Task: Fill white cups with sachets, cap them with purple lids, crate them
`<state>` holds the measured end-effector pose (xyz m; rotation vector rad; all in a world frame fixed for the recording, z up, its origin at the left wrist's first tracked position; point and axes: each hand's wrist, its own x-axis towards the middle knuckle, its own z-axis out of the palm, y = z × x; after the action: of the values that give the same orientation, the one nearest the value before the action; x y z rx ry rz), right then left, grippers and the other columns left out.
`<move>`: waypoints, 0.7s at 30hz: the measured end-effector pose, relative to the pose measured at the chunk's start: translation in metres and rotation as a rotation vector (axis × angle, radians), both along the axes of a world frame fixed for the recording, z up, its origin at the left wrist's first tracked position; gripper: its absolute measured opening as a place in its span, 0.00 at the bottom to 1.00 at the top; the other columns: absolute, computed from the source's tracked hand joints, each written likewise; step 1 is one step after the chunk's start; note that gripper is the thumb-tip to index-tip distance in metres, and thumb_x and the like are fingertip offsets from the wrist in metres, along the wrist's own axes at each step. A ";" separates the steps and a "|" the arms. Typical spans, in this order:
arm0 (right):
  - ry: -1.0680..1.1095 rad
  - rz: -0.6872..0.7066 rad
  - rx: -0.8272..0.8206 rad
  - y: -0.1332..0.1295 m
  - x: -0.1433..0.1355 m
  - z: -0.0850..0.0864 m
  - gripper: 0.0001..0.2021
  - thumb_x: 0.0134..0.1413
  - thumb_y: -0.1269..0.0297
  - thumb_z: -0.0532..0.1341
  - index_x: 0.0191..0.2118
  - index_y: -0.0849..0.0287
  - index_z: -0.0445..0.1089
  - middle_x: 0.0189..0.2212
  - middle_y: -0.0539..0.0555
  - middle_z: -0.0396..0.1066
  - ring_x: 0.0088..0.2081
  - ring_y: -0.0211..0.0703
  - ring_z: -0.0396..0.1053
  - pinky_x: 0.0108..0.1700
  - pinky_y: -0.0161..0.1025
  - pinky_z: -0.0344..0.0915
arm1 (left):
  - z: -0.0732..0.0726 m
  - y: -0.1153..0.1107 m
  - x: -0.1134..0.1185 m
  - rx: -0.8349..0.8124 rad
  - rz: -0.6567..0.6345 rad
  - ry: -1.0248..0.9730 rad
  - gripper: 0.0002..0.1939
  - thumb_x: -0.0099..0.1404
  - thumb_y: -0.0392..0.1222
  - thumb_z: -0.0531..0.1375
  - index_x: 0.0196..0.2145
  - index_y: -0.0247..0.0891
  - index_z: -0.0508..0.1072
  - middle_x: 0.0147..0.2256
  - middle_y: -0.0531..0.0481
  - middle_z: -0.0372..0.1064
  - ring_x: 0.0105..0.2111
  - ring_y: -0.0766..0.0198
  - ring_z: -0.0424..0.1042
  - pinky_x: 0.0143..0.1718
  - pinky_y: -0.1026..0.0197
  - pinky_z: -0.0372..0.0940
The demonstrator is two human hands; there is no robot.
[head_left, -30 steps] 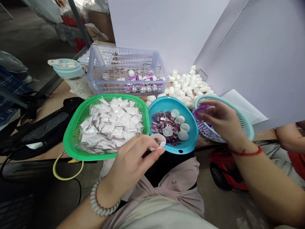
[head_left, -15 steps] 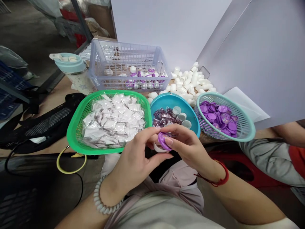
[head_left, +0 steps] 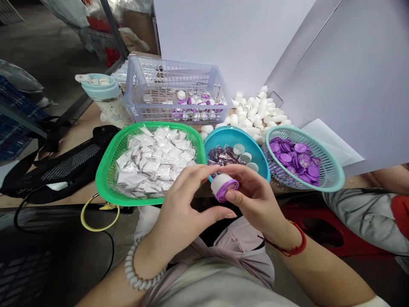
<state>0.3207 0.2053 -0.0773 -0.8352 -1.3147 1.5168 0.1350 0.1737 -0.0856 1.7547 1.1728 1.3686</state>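
A small white container with a purple lid (head_left: 221,186) is tilted in front of me, its lid side turned toward the lower right. My right hand (head_left: 255,198) grips it, thumb on the lid's edge and fingers behind. My left hand (head_left: 183,202) is beside it on the left, thumb stretched out and apart from the container. The left fingertips reach to its upper edge; whether they touch it I cannot tell. Just beyond is a blue bowl (head_left: 263,164) with small dark packets and several clear cups. Purple lids (head_left: 298,161) fill a light teal basket (head_left: 334,172) to the right.
White packets (head_left: 156,157) fill a green basket (head_left: 104,181) on the left. Behind stands a clear plastic crate (head_left: 136,104) with lidded containers, beside a pile of white containers (head_left: 255,111). A tumbler (head_left: 104,98) and black bag (head_left: 70,164) are at left. Another person's arm (head_left: 390,177) shows at right.
The container has turned so its white side faces up and its lid faces the lower right. My left thumb has come away from it. The view has shifted slightly.
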 end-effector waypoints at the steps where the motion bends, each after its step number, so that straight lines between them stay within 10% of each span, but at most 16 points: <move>1: -0.026 -0.051 0.071 -0.002 -0.002 -0.001 0.16 0.55 0.57 0.77 0.47 0.47 0.78 0.42 0.53 0.79 0.41 0.46 0.77 0.43 0.43 0.78 | 0.000 -0.001 0.003 -0.024 -0.003 -0.043 0.25 0.67 0.50 0.71 0.59 0.50 0.77 0.56 0.45 0.77 0.55 0.52 0.79 0.56 0.52 0.78; 12: -0.180 -0.312 0.572 -0.010 -0.024 -0.021 0.11 0.69 0.63 0.66 0.54 0.50 0.69 0.40 0.52 0.71 0.38 0.41 0.73 0.38 0.38 0.73 | -0.006 -0.006 0.029 0.127 0.257 -0.171 0.15 0.74 0.35 0.63 0.55 0.47 0.83 0.49 0.53 0.85 0.48 0.65 0.83 0.53 0.67 0.75; 21: -0.601 -0.535 0.898 0.003 -0.028 -0.022 0.04 0.75 0.63 0.54 0.50 0.53 0.63 0.32 0.49 0.68 0.26 0.39 0.66 0.26 0.38 0.64 | -0.020 0.000 0.038 -0.285 0.144 -0.544 0.10 0.73 0.49 0.66 0.49 0.50 0.86 0.46 0.54 0.86 0.46 0.65 0.84 0.49 0.70 0.74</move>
<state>0.2927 0.2087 -0.0995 -0.9382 -1.7839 0.1657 0.1731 0.1735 -0.1054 1.0251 1.1254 1.5434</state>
